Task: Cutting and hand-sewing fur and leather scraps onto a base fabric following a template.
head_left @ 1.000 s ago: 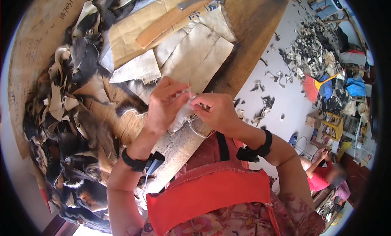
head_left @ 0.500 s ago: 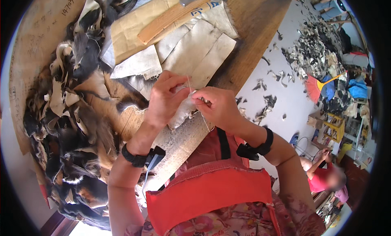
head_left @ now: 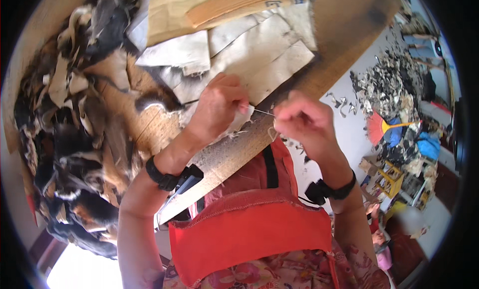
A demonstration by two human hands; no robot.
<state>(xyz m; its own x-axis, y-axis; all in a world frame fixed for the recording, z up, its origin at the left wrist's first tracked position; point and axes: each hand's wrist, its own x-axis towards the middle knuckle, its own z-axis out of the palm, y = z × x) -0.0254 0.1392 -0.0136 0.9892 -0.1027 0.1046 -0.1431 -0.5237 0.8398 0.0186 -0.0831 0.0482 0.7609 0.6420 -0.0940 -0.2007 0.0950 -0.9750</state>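
i list, remotely: left hand (head_left: 223, 97) gripping pale piece (head_left: 243, 119); right hand (head_left: 305, 118) pinching white thread (head_left: 263, 112), strung between both; wooden tabletop (head_left: 344, 44).

I look through one wide fisheye on the person's head, facing steeply down, near above the hands (head_left: 219, 103), taking in the tabletop (head_left: 344, 44) and, rightward, the floor (head_left: 342, 79).

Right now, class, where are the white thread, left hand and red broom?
White thread (head_left: 264, 112), head view: its straight stretch.
Left hand (head_left: 219, 102), head view: its back.
Red broom (head_left: 374, 128), head view: fanned bristles.
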